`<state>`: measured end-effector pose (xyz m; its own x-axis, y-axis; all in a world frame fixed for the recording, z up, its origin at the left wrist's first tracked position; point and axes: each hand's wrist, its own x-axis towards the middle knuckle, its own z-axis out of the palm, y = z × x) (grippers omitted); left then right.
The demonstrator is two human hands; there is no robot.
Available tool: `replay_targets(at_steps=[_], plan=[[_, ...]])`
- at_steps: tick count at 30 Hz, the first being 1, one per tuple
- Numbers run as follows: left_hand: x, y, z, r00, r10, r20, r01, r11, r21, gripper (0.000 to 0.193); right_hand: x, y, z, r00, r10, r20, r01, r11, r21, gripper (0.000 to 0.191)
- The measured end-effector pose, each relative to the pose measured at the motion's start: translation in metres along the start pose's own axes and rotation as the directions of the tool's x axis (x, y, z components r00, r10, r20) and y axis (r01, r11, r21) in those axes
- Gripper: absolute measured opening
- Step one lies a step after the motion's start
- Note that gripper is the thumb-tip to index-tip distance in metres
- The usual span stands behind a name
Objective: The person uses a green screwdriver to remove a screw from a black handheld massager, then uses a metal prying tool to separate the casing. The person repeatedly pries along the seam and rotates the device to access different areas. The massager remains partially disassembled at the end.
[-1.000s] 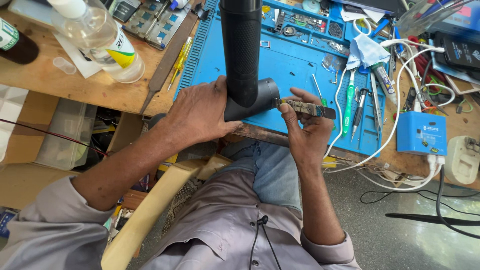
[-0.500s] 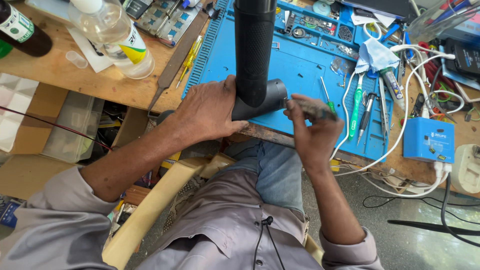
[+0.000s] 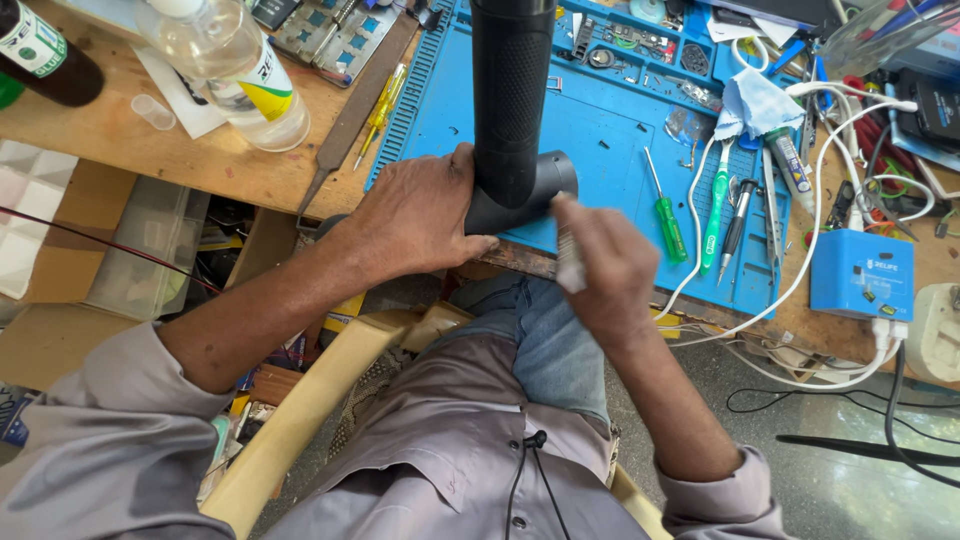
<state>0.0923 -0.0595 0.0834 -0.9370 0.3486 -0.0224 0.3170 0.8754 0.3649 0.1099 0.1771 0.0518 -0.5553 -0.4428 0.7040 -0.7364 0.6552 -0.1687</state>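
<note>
Compared with the earlier views, the right hand (image 3: 605, 270) has turned. The thin tool it pointed sideways at the black device (image 3: 512, 110) now hangs down from its fingers as a pale, blurred strip (image 3: 571, 262). What kind of tool it is cannot be told. The left hand (image 3: 420, 215) has kept its position, closed around the lower end of the black device. This device remains upright at the near edge of the counter (image 3: 130, 140), with a short black barrel (image 3: 545, 180) jutting toward the right hand.

Surface: the counter is bare wood on the left side. A blue work mat (image 3: 600, 130) covers its middle. A flat metal file (image 3: 355, 110) and a yellow screwdriver (image 3: 380, 105) lie along the left border of the mat. Two green screwdrivers (image 3: 668, 215) and a dark pen-shaped tool (image 3: 738, 225) lie on the right part of the mat. A light blue cloth (image 3: 758, 100) rests near the tools. White cables (image 3: 815, 215) loop across the mat to a small blue box (image 3: 862, 275). A grey tiled floor (image 3: 850, 470) lies below the right edge.

Containers: a clear plastic bottle (image 3: 235, 65) holding clear liquid stands on the wood. A dark bottle (image 3: 45, 55) lies just beside it at the far left. Moulded trays (image 3: 640, 40) at the far side of the mat hold small parts too small to identify. Under the counter, a clear plastic box (image 3: 145, 250) sits beside cardboard.
</note>
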Motion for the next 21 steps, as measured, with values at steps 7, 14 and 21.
replay_targets(at_steps=[7, 14, 21], plan=[[-0.001, 0.002, -0.001, 0.999, 0.022, -0.029, -0.022, 1.0, -0.006, 0.076, -0.005, 0.041, -0.004, 0.721, 0.692, 0.042, -0.536, 0.518, 0.667, 0.017], [0.01, -0.005, -0.007, 0.998, -0.025, 0.066, 0.029, 0.998, -0.057, 0.081, -0.039, 0.023, 0.015, 0.786, 0.615, 0.065, -0.454, 0.502, 0.736, 0.022], [0.017, -0.007, -0.013, 0.99, -0.069, 0.121, 0.072, 0.997, -0.022, 0.088, -0.033, 0.019, 0.022, 0.739, 0.666, 0.102, -0.535, 0.488, 0.69, 0.021]])
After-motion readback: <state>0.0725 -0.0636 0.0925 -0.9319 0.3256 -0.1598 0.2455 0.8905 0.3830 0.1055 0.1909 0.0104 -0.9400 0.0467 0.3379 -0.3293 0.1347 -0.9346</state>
